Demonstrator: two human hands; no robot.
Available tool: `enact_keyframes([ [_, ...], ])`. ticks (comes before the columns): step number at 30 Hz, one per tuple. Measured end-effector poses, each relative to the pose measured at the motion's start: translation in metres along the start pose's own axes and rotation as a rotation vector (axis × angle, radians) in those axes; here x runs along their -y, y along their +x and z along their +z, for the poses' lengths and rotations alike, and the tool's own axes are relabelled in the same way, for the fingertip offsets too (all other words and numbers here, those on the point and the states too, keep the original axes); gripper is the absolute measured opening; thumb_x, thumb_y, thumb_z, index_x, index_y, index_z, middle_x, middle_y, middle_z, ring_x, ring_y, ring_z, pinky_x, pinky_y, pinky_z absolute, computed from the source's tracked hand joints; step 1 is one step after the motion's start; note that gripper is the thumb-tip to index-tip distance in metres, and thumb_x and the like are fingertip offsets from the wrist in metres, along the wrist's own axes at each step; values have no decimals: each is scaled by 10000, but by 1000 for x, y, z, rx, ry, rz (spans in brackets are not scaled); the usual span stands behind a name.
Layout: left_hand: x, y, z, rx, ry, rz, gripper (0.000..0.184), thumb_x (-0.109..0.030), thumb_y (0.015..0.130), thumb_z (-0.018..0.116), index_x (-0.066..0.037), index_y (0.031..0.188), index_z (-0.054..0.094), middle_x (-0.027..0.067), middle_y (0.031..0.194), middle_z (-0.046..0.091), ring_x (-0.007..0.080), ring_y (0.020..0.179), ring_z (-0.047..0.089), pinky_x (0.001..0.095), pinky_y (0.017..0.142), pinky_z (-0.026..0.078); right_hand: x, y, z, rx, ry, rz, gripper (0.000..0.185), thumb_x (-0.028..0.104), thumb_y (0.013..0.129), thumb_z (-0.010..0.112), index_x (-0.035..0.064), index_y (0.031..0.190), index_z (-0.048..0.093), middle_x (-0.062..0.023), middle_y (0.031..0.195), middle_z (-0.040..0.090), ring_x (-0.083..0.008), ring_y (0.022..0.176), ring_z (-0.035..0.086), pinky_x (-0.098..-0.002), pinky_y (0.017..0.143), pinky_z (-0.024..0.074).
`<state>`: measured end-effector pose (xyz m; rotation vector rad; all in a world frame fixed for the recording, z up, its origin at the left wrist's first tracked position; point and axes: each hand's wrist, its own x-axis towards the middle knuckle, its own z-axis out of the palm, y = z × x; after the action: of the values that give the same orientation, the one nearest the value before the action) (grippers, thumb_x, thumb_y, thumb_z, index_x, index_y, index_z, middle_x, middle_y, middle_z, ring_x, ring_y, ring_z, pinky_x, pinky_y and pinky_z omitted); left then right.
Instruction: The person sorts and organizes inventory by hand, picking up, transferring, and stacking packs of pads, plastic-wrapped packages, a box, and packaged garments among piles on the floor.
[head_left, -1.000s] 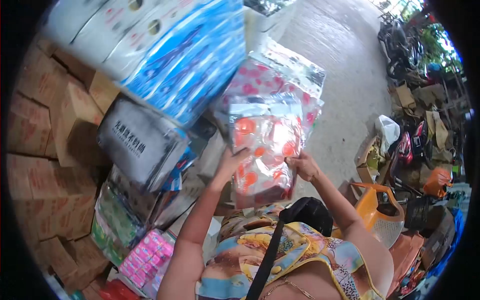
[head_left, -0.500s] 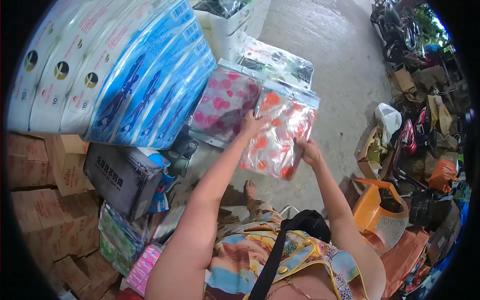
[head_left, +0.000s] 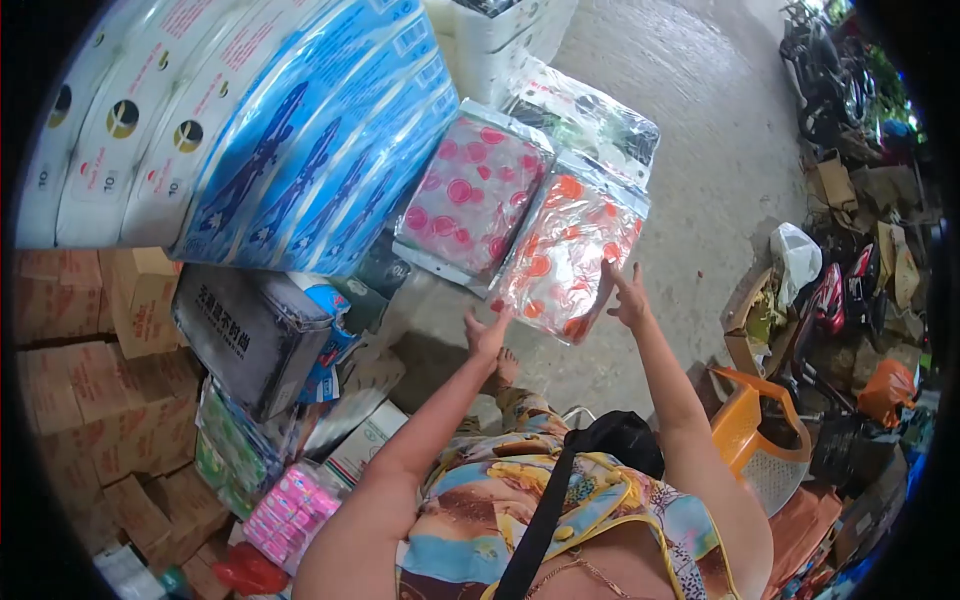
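Drawn down from the side of the orange-dotted packet (head_left: 570,245) since half a second ago, the left hand (head_left: 486,338) is now at its lower left corner, fingers spread. Open too, the right hand (head_left: 628,298) is at the packet's right edge; whether either hand touches it, I cannot tell. The packet lies just right of a pink-dotted packet (head_left: 470,195), below a black-and-white pack (head_left: 590,120). Farther left stand blue-and-white bundles (head_left: 320,150); to the right, an orange chair (head_left: 745,415).
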<state>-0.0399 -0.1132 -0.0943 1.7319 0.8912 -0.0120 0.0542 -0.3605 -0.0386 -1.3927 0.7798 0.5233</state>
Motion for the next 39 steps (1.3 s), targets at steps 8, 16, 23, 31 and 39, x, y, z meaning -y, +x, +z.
enact_keyframes([
  [8, -36, 27, 17, 548, -475, -610, 658, -493, 592, 674, -175, 1108, 416, 38, 1017, 457, 175, 870, 459, 344, 643, 394, 21, 16, 51, -490, -667, -871, 950, 370, 553, 719, -13, 1245, 192, -172, 1191, 374, -328, 1081, 370, -395, 898, 311],
  [16, -27, 33, 30, 430, -720, -556, 496, -498, 616, 656, -184, 976, 520, -12, 842, 520, 136, 732, 502, 311, 552, 409, 61, 9, 122, -232, -1271, -533, 913, 572, 531, 642, 310, 1282, 195, -240, 1331, 40, -471, 1199, -20, -622, 894, 98],
  [23, -42, 48, 35, 398, -618, -562, 472, -483, 656, 629, -175, 997, 520, -8, 890, 551, 138, 708, 549, 290, 548, 448, 71, 48, 133, -104, -1258, -574, 889, 510, 545, 664, 208, 1278, 261, -304, 1298, 78, -460, 1205, -11, -556, 944, 25],
  [31, -38, 50, 28, 280, -564, -594, 465, -406, 610, 689, -86, 910, 533, 59, 833, 541, 166, 702, 532, 329, 522, 433, 69, 54, 143, 11, -1275, -621, 890, 491, 625, 614, 81, 1289, 187, -57, 948, 598, -352, 1242, -17, -499, 950, -107],
  [39, -22, 34, -7, 201, -568, -579, 798, -461, 599, 678, -37, 1149, 285, 108, 917, 505, 140, 568, 511, 261, 384, 357, 73, 32, 149, 120, -1175, -572, 818, 372, 653, 650, 107, 1283, 200, -168, 1039, 517, -268, 1024, 451, -372, 916, 275],
])
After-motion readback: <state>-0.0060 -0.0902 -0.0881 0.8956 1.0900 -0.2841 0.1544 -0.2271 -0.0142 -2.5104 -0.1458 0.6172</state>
